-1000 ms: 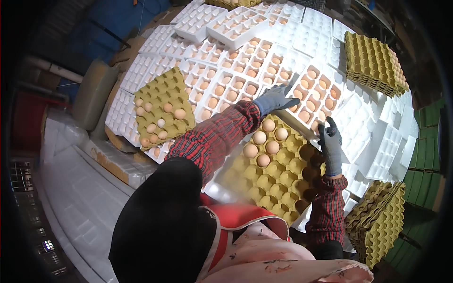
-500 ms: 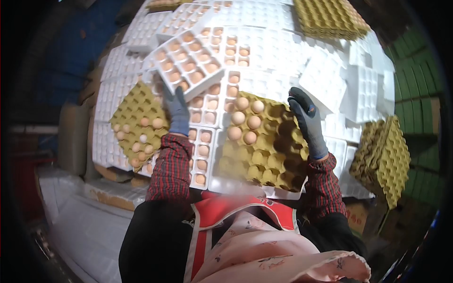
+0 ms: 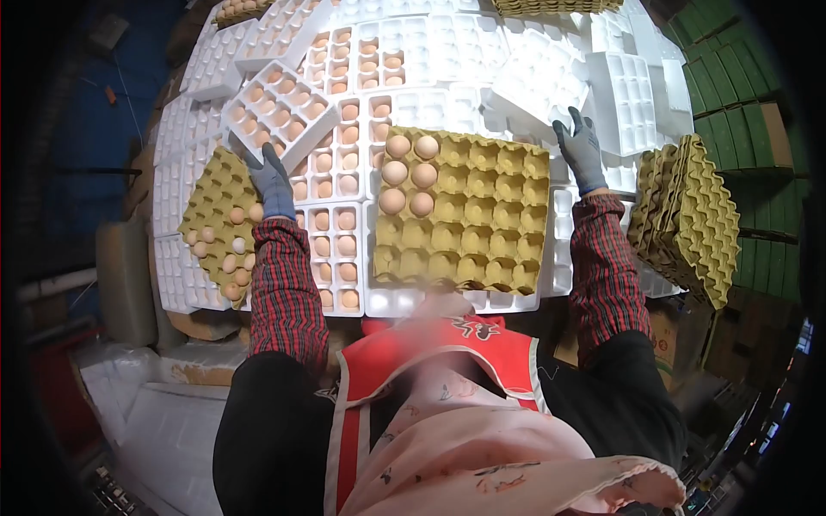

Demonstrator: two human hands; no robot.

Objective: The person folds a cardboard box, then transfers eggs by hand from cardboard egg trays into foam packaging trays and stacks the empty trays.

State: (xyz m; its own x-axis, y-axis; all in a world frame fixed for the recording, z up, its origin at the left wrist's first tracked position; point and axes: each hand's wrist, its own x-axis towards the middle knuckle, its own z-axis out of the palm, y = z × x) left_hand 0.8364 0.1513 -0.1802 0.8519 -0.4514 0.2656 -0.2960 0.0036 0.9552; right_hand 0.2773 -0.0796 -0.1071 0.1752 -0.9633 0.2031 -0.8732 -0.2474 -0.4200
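My left hand [image 3: 274, 184], in a grey glove, holds the near corner of a white foam box [image 3: 280, 113] filled with brown eggs, which lies slanted over other boxes. My right hand [image 3: 583, 156], also gloved, has its thumb and fingers apart at the near right corner of a tilted white box [image 3: 542, 79]. Whether it touches that box is hard to tell. Between my hands lies a yellow-brown pulp tray [image 3: 482, 206], with several eggs [image 3: 394, 174] in its two left columns and its other cups empty.
Another pulp tray [image 3: 206, 193] with loose eggs is at the left. Stacked pulp trays [image 3: 684, 219] stand at the right. White boxes with eggs [image 3: 335, 241] and more white boxes [image 3: 624, 99] cover the table. Green crates [image 3: 731, 77] are beyond the right edge.
The egg-filled box moved from above the middle pulp tray to the left, with my left hand on it. My right hand let go of it and is now near another white box. The view shifted.
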